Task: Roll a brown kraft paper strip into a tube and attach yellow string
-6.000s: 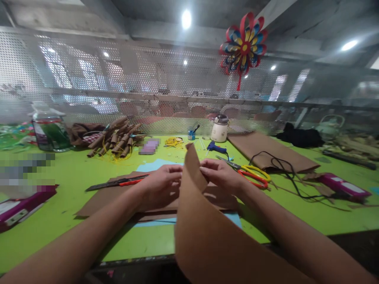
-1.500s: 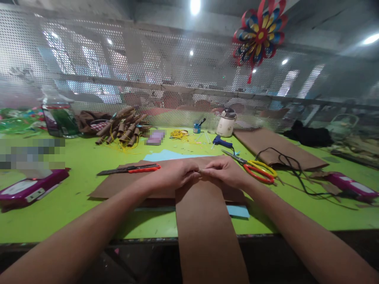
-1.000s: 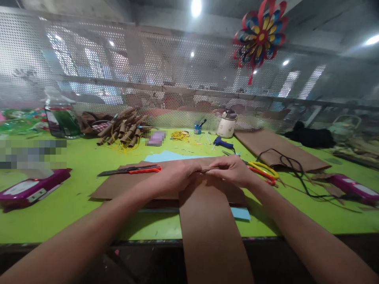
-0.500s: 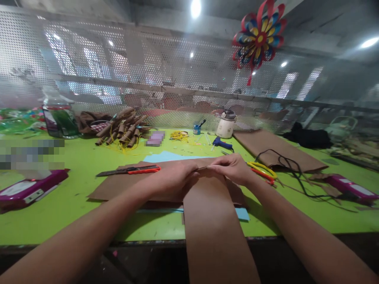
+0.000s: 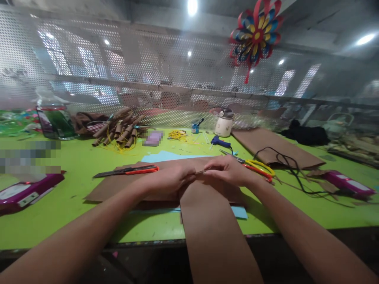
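A long strip of brown paper [image 5: 213, 228] hangs over the table's front edge, its far end between my hands. My left hand [image 5: 174, 179] is closed on that far edge. Opposite it, my right hand [image 5: 226, 169] pinches the same edge, which looks folded or rolled into a narrow band. Beneath lie brown paper sheets [image 5: 109, 187] on light blue paper [image 5: 166, 156]. An orange utility knife [image 5: 127, 171] rests on the sheets, left of my hands. Scissors with yellow and orange handles [image 5: 260, 167] lie beside my right wrist.
A blue glue gun [image 5: 220, 142], white jar [image 5: 224, 123] and small blue bottle [image 5: 195, 128] stand farther back. Rolled brown paper tubes [image 5: 122, 130] lie back left. Magenta power strips [image 5: 32, 191] sit at both sides. A black cord [image 5: 291, 169] curls at right.
My hands have shifted slightly left in the view, still on the paper's far edge. Its end now bends more, with a slanted crease near my right hand. The whole view has moved a little.
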Tool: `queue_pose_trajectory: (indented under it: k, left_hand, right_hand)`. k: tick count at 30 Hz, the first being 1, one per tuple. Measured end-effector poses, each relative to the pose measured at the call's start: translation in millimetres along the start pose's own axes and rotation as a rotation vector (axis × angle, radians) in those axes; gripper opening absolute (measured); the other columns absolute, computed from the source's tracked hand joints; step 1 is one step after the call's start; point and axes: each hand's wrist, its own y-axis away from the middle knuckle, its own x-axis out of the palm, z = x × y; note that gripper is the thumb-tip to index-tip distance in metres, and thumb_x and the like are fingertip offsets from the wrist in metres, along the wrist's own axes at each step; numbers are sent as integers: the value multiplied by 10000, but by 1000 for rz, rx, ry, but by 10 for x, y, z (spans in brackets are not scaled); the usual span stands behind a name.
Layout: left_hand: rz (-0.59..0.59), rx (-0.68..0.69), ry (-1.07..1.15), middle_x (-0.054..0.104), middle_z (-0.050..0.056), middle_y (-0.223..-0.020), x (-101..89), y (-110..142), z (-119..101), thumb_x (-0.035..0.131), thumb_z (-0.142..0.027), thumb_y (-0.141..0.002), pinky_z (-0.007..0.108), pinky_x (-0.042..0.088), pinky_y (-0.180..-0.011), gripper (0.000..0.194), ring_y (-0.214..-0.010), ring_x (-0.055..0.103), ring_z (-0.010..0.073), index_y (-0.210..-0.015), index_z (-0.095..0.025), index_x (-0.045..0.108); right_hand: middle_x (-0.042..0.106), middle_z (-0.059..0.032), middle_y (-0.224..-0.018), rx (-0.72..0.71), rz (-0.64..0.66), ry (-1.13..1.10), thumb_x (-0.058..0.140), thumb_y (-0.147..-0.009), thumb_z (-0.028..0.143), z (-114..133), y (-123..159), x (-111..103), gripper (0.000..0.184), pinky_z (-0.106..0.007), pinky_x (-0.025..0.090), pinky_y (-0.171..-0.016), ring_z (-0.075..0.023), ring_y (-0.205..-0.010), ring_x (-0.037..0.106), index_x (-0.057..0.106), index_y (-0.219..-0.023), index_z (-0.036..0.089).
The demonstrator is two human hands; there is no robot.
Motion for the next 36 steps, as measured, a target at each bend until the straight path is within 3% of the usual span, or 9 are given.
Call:
queue_pose_trajectory:
  k: [5, 10, 16, 21, 29, 36]
  left_hand:
    - [-70, -12, 22, 648, 45, -985, -53, -35, -140, 346, -379, -918, 276, 393, -745, 328, -822, 539, 176, -1053, -227, 602]
    - [-152, 25, 106, 636, 24, -1051, -51, -35, -216, 328, -365, -933, 261, 378, -760, 315, -873, 532, 164, -1077, -247, 582]
    - [-67, -89, 166, 605, 25, -788, 16, -31, -110, 325, -466, -919, 238, 336, -579, 399, -674, 483, 135, -888, -184, 605]
    - [-76, -64, 207, 613, 23, -822, -6, -30, -100, 332, -450, -923, 233, 343, -597, 380, -698, 494, 128, -930, -185, 604]
    - [24, -104, 103, 619, 5, -661, -105, -26, 110, 384, -484, -893, 222, 317, -495, 380, -541, 512, 117, -920, -194, 630]
    - [80, -172, 213, 630, 3, -533, -108, -12, 80, 315, -539, -906, 225, 390, -536, 495, -503, 577, 132, -792, -172, 625]
  right_hand:
    - [699, -32, -765, 26, -123, 82, 567, -835, 282, 33, -13, 72, 177, -240, 429, -622, -130, -681, 587, 700, -802, 169]
    - [665, -20, -689, 59, -154, 27, 569, -822, 257, 78, -18, 88, 170, -229, 404, -586, -113, -628, 551, 680, -749, 152]
    - [635, -6, -652, 206, -83, -246, 648, -755, 327, -46, -14, 53, 178, -216, 389, -512, -96, -560, 525, 678, -767, 152]
    - [560, 24, -518, 282, -53, -426, 666, -737, 361, -104, -4, 0, 227, -197, 351, -437, -65, -440, 458, 667, -748, 135]
    - [535, 24, -473, 316, -110, -419, 674, -726, 398, -214, 7, -26, 268, -205, 350, -437, -73, -425, 461, 660, -690, 133]
    - [529, 24, -475, 335, -146, -418, 687, -705, 398, -227, -13, -14, 257, -217, 344, -441, -72, -432, 441, 649, -657, 148]
